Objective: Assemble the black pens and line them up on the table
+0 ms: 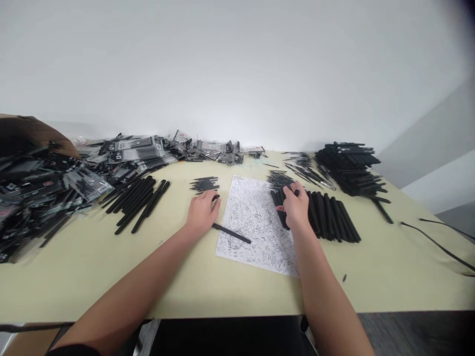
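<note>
Apparently the right hand [296, 205] is clenched round a bunch of black pens [279, 210] at the sheet [256, 222], while the left hand [202, 212] pinches a black stub [215, 197] above a loose pen [230, 233]; the row [330, 217] beyond lies parallel, easily gathered.

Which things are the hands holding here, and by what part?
The left hand pinches the end of a black pen; the right hand covers the upper ends of black pens, hold unclear.

White wall [237, 64] behind pale-yellow table [389, 291]
</note>
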Tool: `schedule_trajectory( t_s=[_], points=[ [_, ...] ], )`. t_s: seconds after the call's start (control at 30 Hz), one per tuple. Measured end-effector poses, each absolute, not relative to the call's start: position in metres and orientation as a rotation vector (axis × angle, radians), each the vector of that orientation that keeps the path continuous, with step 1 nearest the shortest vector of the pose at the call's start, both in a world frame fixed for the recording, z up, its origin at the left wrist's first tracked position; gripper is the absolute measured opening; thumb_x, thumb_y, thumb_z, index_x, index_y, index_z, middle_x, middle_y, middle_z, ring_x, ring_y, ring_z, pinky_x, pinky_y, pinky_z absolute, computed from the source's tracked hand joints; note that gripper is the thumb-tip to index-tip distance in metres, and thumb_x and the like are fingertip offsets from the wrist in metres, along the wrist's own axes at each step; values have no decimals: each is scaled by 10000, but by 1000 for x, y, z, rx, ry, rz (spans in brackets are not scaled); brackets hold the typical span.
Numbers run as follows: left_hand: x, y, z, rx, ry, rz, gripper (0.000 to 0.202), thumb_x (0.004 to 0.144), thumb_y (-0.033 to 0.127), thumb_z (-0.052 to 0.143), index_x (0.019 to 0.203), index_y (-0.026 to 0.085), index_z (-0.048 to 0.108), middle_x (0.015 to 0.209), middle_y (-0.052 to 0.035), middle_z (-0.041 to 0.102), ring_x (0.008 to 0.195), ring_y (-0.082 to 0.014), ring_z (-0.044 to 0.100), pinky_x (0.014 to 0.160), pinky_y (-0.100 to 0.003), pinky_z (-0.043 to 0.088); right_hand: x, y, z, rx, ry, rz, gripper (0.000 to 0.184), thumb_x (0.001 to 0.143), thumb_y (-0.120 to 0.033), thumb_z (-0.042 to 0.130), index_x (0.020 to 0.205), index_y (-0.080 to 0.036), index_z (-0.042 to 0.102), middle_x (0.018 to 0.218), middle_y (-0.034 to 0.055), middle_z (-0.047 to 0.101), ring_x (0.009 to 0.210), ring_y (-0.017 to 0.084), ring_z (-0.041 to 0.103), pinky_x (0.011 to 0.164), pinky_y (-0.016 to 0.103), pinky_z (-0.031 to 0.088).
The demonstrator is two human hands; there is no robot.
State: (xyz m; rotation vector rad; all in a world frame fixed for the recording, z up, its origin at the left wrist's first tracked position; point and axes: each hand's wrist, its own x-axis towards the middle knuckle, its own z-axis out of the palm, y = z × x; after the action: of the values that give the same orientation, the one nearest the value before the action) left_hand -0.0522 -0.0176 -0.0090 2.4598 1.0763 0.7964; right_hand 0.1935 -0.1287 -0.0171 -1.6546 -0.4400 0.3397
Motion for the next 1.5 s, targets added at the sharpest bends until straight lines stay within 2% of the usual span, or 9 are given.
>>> schedule_trajectory(
  t_s=[0.2, 0.37, 0.47, 0.57, 0.67, 0.8, 1.07, 1.3, 1.5],
  points=[
    [-50, -15, -9, 2403, 1322, 724, 261, 975, 181, 381, 1163, 164, 561, 1145, -132, 656, 1101, -288, 604, 958, -450, 436, 183, -128, -8, -1691, -446, 374, 611, 792, -413, 602, 1372, -240, 520, 1471, 71, 462, 1076, 248, 626, 415, 220, 551],
    [-49, -16, -9, 2395, 1432, 665, 297, 1005, 235, 324, 1185, 163, 549, 1223, -144, 622, 1155, -312, 550, 968, -489, 403, 170, -127, -3, -1788, -563, 387, 504, 800, -409, 586, 1252, -188, 623, 975, 75, 672, 701, 189, 645, 418, 249, 516],
    [-49, -16, -9, 2385, 1449, 611, 291, 1005, 233, 324, 1176, 176, 552, 1221, -138, 629, 1156, -301, 546, 962, -479, 394, 161, -127, 1, -1832, -631, 392, 473, 800, -409, 581, 1206, -176, 651, 682, 5, 606, 469, 139, 536, 414, 275, 499],
    [-49, -17, -7, 2403, 1455, 617, 294, 1002, 238, 321, 1180, 183, 549, 1282, -147, 600, 1187, -308, 514, 938, -472, 396, 155, -127, 2, -1842, -663, 389, 457, 794, -421, 582, 1170, -174, 662, 583, -33, 532, 389, 125, 483, 396, 277, 473],
    [-50, -19, -6, 2436, 1425, 637, 297, 997, 219, 317, 1191, 186, 539, 1366, -148, 552, 1246, -307, 463, 957, -490, 376, 152, -127, 1, -1833, -684, 386, 454, 781, -430, 585, 1145, -171, 668, 577, -36, 519, 389, 129, 475, 391, 280, 463],
    [-49, -21, -3, 2422, 1447, 563, 299, 1002, 232, 305, 1161, 190, 554, 1247, -142, 616, 1197, -305, 487, 949, -499, 371, 152, -125, -2, -1852, -709, 378, 451, 771, -442, 579, 1119, -174, 678, 710, 18, 625, 432, 143, 507, 443, 313, 479],
    [-48, -21, -2, 2452, 1480, 442, 293, 1000, 263, 311, 1130, 203, 566, 1234, -146, 575, 1150, -321, 476, 910, -496, 386, 158, -120, -17, -1812, -871, 198, 348, 779, -426, 562, 987, -191, 711, 890, 76, 696, 916, 255, 645, 822, 393, 515],
    [-49, -20, -2, 2489, 1378, 361, 259, 985, 256, 333, 1037, 195, 578, 1147, -123, 642, 1103, -316, 514, 875, -470, 350, 155, -120, -16, -1815, -899, 198, 315, 776, -414, 572, 952, -196, 716, 950, 90, 716, 969, 280, 641, 874, 414, 490],
    [-49, -23, 1, 2548, 1151, 401, 138, 878, 301, 522, 858, 193, 605, 973, -66, 721, 969, -267, 584, 837, -422, 296, 148, -124, -9, -1803, -1244, 304, 218, 791, -342, 606, 912, -200, 720, 1010, 69, 720, 976, 237, 646, 922, 380, 468]
  ],
)
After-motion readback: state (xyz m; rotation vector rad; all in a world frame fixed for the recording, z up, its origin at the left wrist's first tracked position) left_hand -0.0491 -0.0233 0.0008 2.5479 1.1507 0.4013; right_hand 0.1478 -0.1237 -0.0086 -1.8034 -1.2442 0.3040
